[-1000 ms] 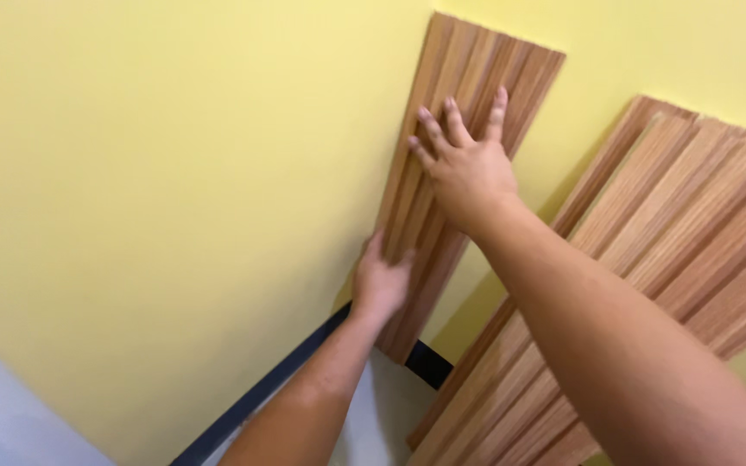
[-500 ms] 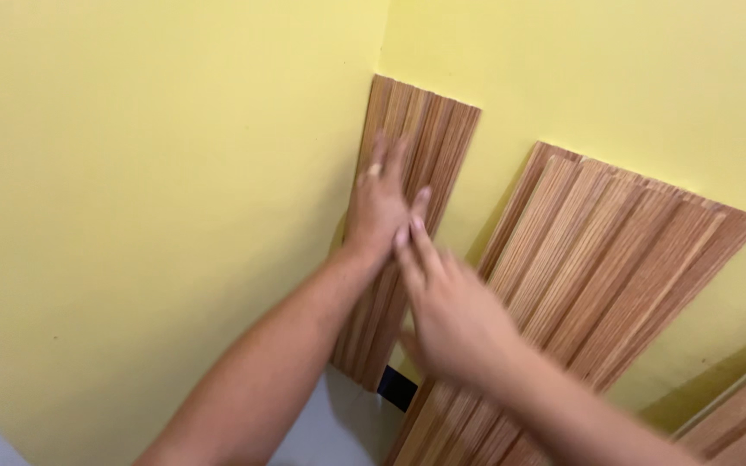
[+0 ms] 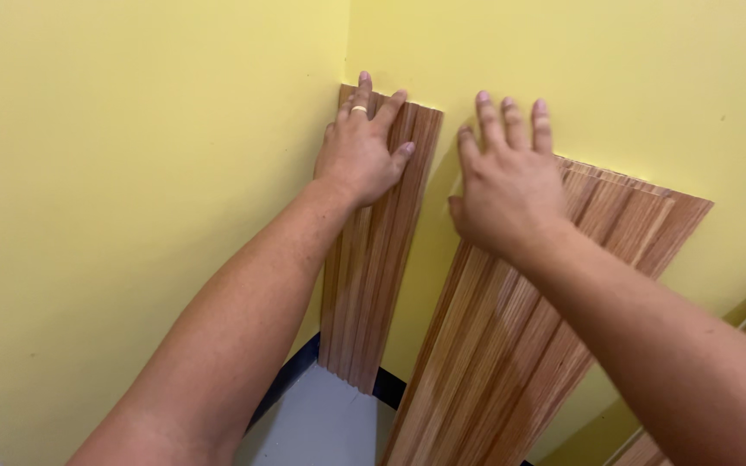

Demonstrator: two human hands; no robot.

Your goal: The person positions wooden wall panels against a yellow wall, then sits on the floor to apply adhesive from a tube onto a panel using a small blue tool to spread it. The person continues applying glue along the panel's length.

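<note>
A narrow slat panel stands upright in the corner of the yellow wall, its foot on the floor by the dark baseboard. The left hand lies flat on the panel's top end, fingers spread and pressed against the wood, a ring on one; the panel runs down from under the palm. The right hand is open, fingers spread, over the wall just right of the panel, above the top of a wider panel leaning there. Whether it touches either cannot be told.
</note>
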